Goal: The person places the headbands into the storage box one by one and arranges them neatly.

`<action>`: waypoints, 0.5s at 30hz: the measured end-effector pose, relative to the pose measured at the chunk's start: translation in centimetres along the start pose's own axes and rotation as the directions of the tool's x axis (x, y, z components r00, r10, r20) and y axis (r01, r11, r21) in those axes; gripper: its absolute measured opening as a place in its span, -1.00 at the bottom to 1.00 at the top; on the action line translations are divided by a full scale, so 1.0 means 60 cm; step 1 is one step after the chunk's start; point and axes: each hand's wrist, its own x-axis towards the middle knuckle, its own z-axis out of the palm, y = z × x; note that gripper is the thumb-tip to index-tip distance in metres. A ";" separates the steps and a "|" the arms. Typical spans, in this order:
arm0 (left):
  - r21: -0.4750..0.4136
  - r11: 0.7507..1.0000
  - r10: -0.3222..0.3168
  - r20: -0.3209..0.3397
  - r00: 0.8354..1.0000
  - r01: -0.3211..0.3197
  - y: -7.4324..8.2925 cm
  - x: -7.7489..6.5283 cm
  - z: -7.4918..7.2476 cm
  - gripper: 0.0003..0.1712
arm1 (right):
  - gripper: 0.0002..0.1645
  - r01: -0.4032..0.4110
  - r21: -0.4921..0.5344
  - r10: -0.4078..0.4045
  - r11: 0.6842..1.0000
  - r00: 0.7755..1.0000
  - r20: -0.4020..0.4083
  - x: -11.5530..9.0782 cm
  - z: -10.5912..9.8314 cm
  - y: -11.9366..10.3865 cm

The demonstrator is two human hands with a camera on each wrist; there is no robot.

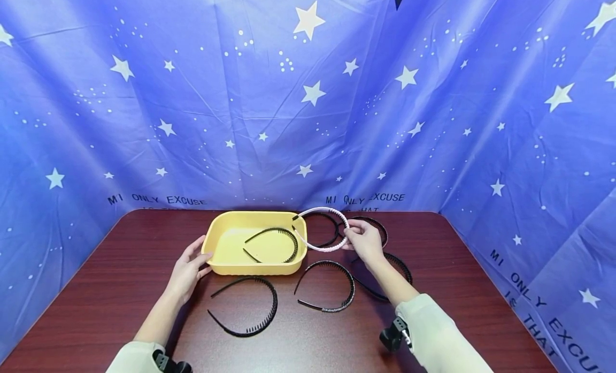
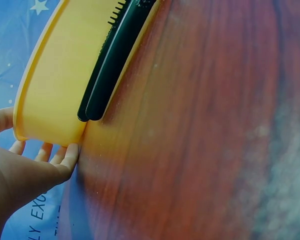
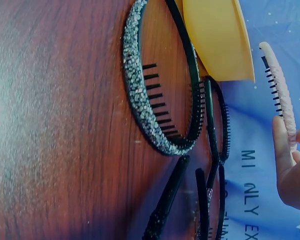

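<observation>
My left hand (image 1: 185,274) grips the left end of a yellow plastic bin (image 1: 255,269), thumb at the rim and fingers against the outside wall. A black toothed headband (image 1: 295,245) lies inside the bin. Over the bin's right end, my right hand (image 1: 367,243) pinches a pale pink headband (image 3: 284,95) between thumb and fingers. Its two tips point left above the rim, and its black inner teeth show in the right wrist view. Below that hand, a headband with a glittery outer face (image 3: 140,85) lies on the table.
Another black headband (image 1: 276,303) lies in front of the bin. More dark headbands lie to the right, one partly under the right forearm (image 1: 409,274) and others behind the right hand (image 1: 385,234). A blue star-printed cloth (image 1: 269,164) hangs behind the dark red table (image 1: 144,244).
</observation>
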 end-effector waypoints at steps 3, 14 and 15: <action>-0.001 1.000 0.002 -0.003 1.000 -0.002 -0.001 0.001 0.000 -0.25 | -0.57 -0.001 0.001 0.001 1.000 1.000 0.000 -0.002 0.007 -0.003; 0.005 1.000 0.006 0.000 1.000 -0.006 -0.003 0.001 -0.001 -0.25 | -0.58 -0.001 -0.028 0.001 1.000 1.000 0.012 -0.004 0.032 -0.008; 0.003 1.000 0.006 0.000 1.000 -0.006 -0.003 0.001 -0.001 -0.25 | -0.58 -0.001 -0.031 0.001 1.000 1.000 0.013 -0.004 0.034 -0.008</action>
